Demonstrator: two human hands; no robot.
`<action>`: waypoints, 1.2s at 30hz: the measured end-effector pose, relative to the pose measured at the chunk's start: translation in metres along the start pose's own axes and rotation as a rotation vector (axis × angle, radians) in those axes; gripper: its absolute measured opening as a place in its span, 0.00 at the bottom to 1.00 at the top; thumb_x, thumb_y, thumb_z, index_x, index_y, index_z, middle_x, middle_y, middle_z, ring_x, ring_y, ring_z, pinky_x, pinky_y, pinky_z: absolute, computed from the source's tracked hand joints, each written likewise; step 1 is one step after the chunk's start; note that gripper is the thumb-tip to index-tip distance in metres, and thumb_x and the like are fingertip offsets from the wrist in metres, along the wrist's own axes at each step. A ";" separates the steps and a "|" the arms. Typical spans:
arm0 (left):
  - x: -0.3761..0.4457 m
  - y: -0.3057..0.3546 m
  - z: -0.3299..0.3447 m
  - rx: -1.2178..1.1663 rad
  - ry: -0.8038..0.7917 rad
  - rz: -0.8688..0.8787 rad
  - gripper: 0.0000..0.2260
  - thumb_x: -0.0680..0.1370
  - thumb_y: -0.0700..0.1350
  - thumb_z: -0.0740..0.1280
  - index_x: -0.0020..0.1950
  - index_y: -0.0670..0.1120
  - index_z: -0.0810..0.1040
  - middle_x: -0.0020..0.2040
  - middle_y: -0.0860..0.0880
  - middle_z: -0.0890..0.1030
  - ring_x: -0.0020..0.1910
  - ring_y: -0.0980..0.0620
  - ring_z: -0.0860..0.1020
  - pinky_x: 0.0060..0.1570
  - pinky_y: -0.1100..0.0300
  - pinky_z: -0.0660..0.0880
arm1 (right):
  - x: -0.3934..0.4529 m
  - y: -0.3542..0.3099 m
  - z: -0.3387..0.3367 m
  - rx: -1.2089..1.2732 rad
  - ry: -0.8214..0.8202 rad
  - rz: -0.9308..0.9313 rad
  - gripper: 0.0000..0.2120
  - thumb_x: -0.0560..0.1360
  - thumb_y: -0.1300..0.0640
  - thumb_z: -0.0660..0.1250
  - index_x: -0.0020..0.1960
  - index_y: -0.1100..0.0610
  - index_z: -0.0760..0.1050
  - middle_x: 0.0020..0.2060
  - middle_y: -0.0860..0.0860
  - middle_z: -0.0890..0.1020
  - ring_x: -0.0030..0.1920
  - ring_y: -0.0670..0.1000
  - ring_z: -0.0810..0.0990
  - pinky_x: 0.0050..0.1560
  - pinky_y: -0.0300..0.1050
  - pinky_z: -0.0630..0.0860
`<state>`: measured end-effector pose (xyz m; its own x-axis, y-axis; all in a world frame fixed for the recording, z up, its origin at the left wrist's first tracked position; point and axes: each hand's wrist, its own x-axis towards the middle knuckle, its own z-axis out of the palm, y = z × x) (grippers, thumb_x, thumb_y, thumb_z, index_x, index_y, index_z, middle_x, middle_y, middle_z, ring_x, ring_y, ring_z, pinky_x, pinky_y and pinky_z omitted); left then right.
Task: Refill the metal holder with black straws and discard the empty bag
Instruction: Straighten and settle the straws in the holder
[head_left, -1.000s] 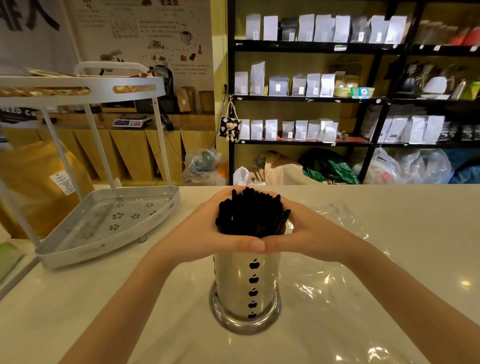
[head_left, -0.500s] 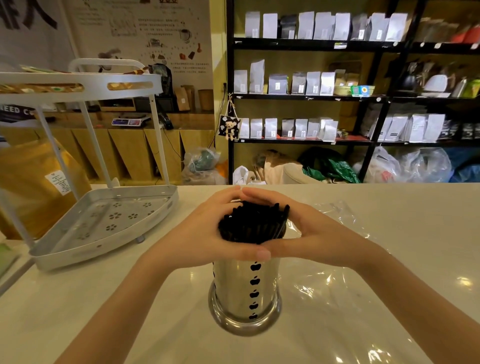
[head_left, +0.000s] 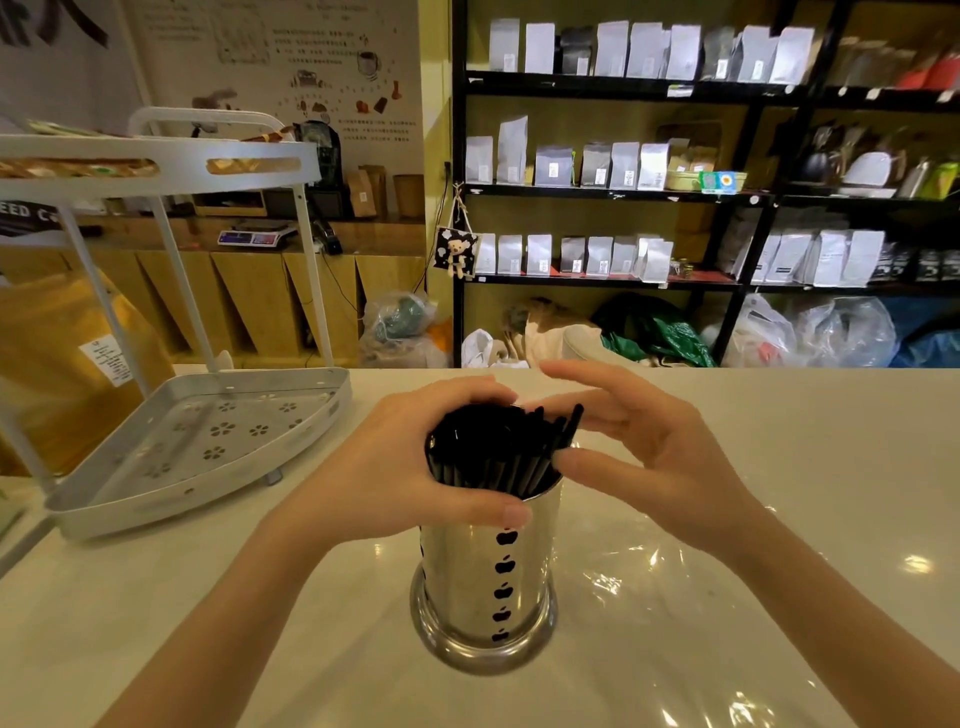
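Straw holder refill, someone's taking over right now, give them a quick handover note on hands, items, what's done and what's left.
Left hand: wrapped around the black straws at the holder's rim.
Right hand: open, fingers spread beside the straws, gripping nothing.
Metal holder: upright on the white counter, straws standing inside, a few leaning right.
Clear empty bag: flat on the counter, right of the holder.
Done: straws are in.
Left: straighten the leaning ones, then discard the bag.
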<state>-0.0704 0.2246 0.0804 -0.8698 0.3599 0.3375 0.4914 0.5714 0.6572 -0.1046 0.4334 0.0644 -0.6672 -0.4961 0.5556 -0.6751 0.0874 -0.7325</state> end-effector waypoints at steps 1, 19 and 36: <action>0.000 0.001 0.002 -0.017 0.000 0.011 0.27 0.58 0.61 0.72 0.56 0.62 0.72 0.51 0.61 0.79 0.56 0.65 0.73 0.49 0.75 0.71 | -0.002 0.001 0.003 -0.061 0.046 -0.035 0.20 0.69 0.54 0.69 0.60 0.45 0.75 0.49 0.45 0.84 0.53 0.46 0.82 0.57 0.37 0.75; -0.001 -0.001 -0.004 -0.083 -0.107 0.001 0.33 0.60 0.51 0.78 0.60 0.64 0.68 0.58 0.65 0.75 0.59 0.64 0.72 0.55 0.71 0.72 | 0.013 -0.010 0.000 0.254 0.035 0.120 0.09 0.75 0.59 0.62 0.51 0.53 0.80 0.43 0.49 0.86 0.44 0.48 0.84 0.44 0.38 0.80; 0.001 0.001 -0.012 -0.188 -0.182 -0.061 0.28 0.65 0.48 0.76 0.61 0.63 0.70 0.57 0.65 0.77 0.57 0.67 0.74 0.50 0.75 0.71 | 0.048 -0.021 -0.010 -0.141 -0.423 0.158 0.14 0.73 0.65 0.67 0.50 0.47 0.81 0.41 0.41 0.84 0.47 0.41 0.82 0.48 0.32 0.77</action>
<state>-0.0713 0.2168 0.0890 -0.8672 0.4653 0.1774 0.4064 0.4553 0.7922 -0.1258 0.4168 0.1102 -0.5977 -0.7734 0.2114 -0.6314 0.2915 -0.7185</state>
